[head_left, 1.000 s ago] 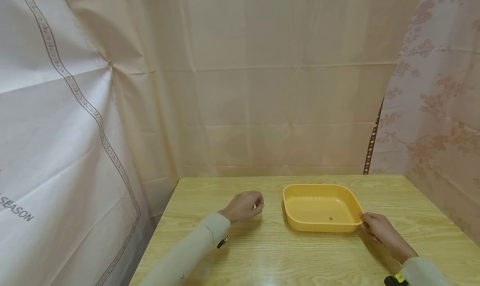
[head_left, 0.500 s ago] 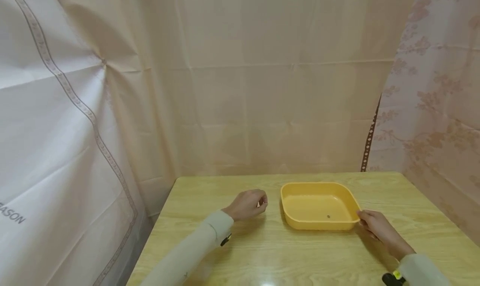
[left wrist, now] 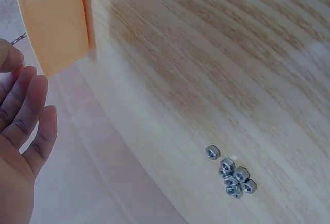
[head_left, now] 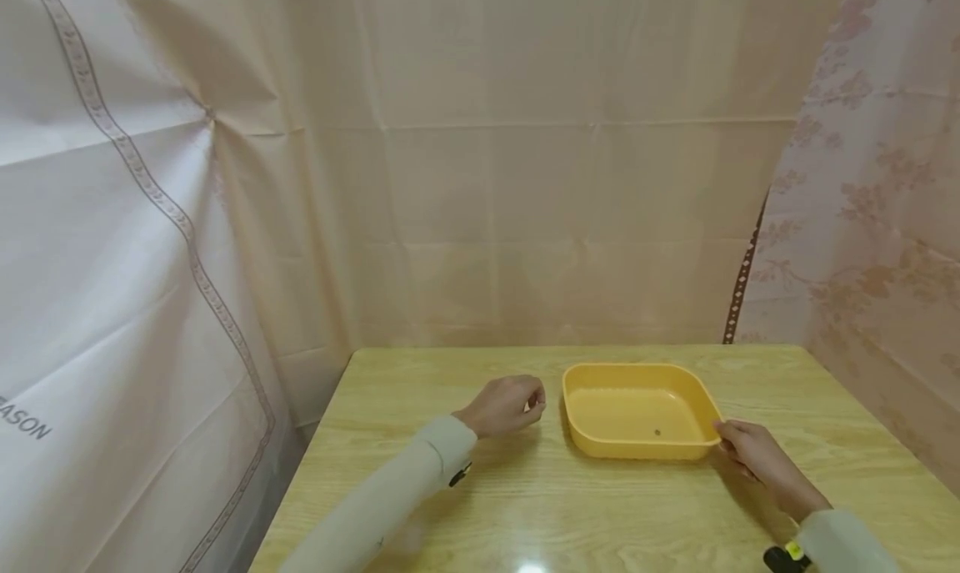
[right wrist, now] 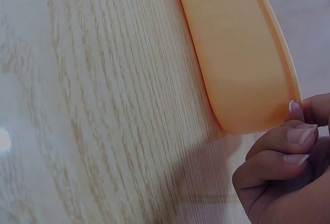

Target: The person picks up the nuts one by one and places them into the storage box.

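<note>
A yellow plastic tray [head_left: 637, 450] stands on the table, with one small dark nut [head_left: 657, 432] on its floor. My right hand [head_left: 765, 463] pinches the tray's near right corner between thumb and fingers; the right wrist view shows this grip at the rim [right wrist: 289, 74]. Left of the tray, above the table, my left hand [head_left: 504, 406] has thumb and forefinger tips together. It seems to pinch a small nut, which the fingertips hide. Several metal nuts [left wrist: 232, 178] lie clustered on the table in the left wrist view; the left arm covers them in the head view.
The wooden table [head_left: 600, 515] ends at a back edge against a hanging beige cloth [head_left: 555, 223]. More cloth hangs at the left [head_left: 112, 306] and a flowered one [head_left: 885, 223] at the right. Dark wrist devices sit at both cuffs.
My left hand has moved slightly right, closer to the tray, with its pinch unchanged. The right hand keeps its hold on the corner. The head view has shifted a little.
</note>
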{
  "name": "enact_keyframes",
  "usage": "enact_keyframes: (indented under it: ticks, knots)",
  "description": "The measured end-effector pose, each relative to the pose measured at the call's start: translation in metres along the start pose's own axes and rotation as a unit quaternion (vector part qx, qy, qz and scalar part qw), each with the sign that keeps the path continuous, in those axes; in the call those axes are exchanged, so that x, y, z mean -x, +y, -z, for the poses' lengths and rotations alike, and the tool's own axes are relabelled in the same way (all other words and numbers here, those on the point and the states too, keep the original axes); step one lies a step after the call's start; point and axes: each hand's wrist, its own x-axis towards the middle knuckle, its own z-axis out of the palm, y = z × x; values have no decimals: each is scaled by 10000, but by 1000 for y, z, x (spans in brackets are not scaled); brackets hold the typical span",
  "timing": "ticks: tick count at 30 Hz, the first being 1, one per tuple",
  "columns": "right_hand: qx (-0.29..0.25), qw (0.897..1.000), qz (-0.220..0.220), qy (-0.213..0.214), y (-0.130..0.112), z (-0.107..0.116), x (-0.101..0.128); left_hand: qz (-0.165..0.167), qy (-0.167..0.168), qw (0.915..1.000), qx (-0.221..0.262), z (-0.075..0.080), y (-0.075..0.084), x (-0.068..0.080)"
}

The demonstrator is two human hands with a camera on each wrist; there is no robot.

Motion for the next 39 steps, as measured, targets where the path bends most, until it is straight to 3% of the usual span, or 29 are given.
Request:
enact_keyframes:
  ticks: [12, 30, 39]
  knots:
    - [38, 9999, -118, 57, 1, -1, 0, 43, -194, 9997, 128, -2, 10, -7]
    - [92, 9999, -89, 56, 1, 0, 2, -198, -207, 9996, 47, -9, 18, -18]
    - [-39, 10000, -49, 41, -1, -1, 2, -155, -233, 9996, -103, -11, 22, -21]
